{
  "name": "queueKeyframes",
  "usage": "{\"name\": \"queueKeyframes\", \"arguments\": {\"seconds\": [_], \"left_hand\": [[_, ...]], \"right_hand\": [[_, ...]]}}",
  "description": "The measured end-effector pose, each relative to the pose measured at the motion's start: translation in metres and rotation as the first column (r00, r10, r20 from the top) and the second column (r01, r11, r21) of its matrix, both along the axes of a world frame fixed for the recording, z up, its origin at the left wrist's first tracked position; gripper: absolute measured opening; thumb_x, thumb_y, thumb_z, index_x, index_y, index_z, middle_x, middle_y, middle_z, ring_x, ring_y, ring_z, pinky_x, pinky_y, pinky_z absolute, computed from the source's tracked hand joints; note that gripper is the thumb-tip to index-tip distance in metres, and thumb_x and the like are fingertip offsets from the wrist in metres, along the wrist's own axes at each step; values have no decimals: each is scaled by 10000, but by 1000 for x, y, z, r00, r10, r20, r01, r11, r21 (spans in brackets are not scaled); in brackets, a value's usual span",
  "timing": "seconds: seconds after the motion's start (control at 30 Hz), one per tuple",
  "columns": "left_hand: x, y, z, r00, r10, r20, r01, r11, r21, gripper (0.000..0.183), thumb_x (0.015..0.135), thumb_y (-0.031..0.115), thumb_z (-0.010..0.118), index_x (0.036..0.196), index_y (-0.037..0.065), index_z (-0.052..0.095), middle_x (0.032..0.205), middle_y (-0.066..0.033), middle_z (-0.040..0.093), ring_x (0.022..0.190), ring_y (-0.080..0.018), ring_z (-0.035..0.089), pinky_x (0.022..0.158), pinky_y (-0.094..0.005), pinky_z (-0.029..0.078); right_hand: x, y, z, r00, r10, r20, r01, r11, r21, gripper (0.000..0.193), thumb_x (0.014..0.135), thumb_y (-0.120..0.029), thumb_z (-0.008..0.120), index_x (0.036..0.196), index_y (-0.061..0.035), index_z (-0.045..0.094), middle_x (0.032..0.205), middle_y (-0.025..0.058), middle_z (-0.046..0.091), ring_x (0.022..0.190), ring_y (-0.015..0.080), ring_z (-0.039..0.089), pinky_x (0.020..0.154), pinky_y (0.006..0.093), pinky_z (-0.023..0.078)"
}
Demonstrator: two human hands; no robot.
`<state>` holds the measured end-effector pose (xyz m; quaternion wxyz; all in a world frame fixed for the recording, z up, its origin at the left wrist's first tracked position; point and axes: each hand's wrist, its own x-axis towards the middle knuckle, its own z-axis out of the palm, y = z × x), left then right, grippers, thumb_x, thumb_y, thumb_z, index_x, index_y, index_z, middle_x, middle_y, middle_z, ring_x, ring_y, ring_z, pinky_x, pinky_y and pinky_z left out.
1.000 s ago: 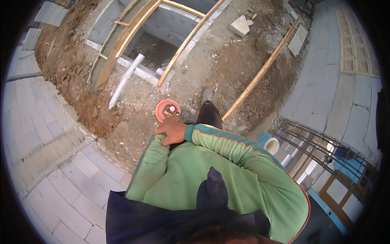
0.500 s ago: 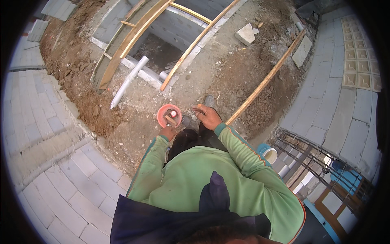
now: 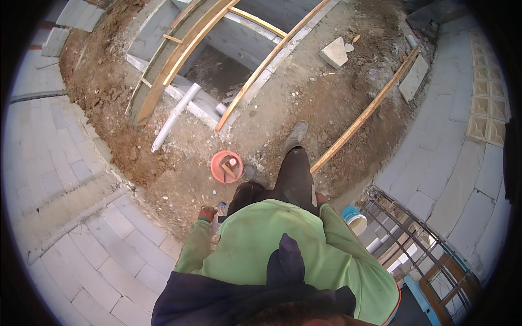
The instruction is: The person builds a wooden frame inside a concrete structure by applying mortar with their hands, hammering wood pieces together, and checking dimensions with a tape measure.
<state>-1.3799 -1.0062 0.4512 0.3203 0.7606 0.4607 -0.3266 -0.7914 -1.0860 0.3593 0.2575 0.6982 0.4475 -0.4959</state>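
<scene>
My left hand hangs low beside my left thigh, its fingers curled in. A small bluish-grey thing shows beside it; whether the hand grips it is unclear. At my right thigh, my right hand is mostly hidden by the leg and sleeve, so its fingers do not show. A red bucket stands on the dirt ahead of my left foot. In it lie a wooden-handled tool and a small red-and-white round thing. Neither hand touches the bucket.
Ahead lies a block-walled pit with curved wooden boards across it and a white pipe alongside. A long timber and a pale block lie to the right. A blue-and-white bucket and steel bars are near my right side.
Both hands have drawn back from around the red bucket to my sides, the left one lower and farther left. My right foot has stepped forward. The bucket stays in place.
</scene>
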Motion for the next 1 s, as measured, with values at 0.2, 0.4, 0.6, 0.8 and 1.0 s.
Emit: {"name": "queueKeyframes", "arguments": {"seconds": [0.2, 0.4, 0.6, 0.8, 1.0], "left_hand": [[160, 92, 4, 241, 970, 40, -908, 240, -343, 305, 853, 144, 691, 1131, 20, 671, 1018, -88, 696, 847, -217, 658, 751, -360, 530], [257, 189, 42, 114, 992, 48, -906, 124, -404, 411, 890, 210, 666, 1235, -6, 605, 1059, -88, 681, 847, -197, 659, 648, -318, 501], [282, 200, 52, 6, 995, 95, -928, 41, -370, 325, 903, 175, 652, 1209, 66, 636, 907, -14, 635, 751, -156, 618, 647, -327, 534], [262, 192, 14, 83, 996, 39, -928, 91, -360, 319, 872, 224, 682, 1123, 32, 638, 962, -55, 676, 699, -177, 652, 533, -331, 498], [240, 243, -56, 488, 801, 345, -826, 552, -113, 304, 884, 244, 657, 1110, 41, 646, 921, -67, 672, 705, -185, 679, 528, -328, 521]], "right_hand": [[112, 72, 1, 792, -528, -307, 604, 752, 266, 472, 848, -381, 635, 1158, -28, 677, 1101, 265, 675, 1061, 394, 647, 912, 446, 499], [197, 185, 46, 774, -557, -300, 632, 706, 319, 415, 858, -223, 628, 1239, -57, 647, 1133, 180, 681, 1038, 306, 660, 909, 399, 510], [256, 312, 93, 679, -690, -251, 734, 651, 194, 430, 907, -175, 595, 1321, -60, 589, 1189, 137, 660, 1077, 250, 639, 890, 382, 530], [267, 380, 96, 692, -685, -227, 721, 667, 188, 434, 909, -208, 601, 1310, -46, 585, 1157, 130, 671, 1043, 248, 647, 842, 371, 541], [262, 435, 60, 775, -568, -277, 626, 750, 213, 386, 882, -199, 597, 1233, -43, 641, 1116, 145, 692, 1013, 289, 661, 866, 382, 532]]}}
